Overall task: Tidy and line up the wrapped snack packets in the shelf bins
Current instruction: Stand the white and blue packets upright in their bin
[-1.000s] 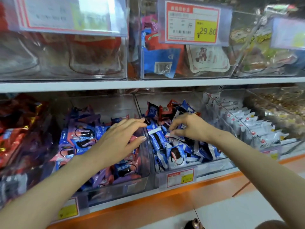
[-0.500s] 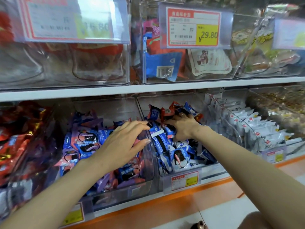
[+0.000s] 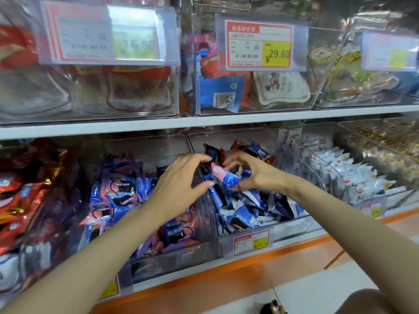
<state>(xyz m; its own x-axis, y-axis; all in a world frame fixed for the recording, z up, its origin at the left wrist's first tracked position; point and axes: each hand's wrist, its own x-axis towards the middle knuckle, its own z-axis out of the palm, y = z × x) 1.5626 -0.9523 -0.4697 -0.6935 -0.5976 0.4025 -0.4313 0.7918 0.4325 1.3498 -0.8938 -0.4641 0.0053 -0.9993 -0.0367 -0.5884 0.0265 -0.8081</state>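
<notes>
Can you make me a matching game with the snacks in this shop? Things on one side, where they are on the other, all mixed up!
Things
1. yellow 29.80 price tag
2. white packets
3. red packets
4. pink-and-blue packet

Places
A. pinched in the right hand
B. lower shelf, far left
C. clipped on an upper bin's front
D. lower shelf, right side

Pairs: 1-C, 2-D, 3-B, 4-A

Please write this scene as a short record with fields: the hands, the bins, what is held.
Left hand: fingers spread, above the wall between two bins, gripping nothing visible
Right hand: pinches a pink and blue packet
Middle bin: blue packets in a loose heap
Left bin: purple and blue packets, also jumbled
Right bin: white packets standing in rows
</notes>
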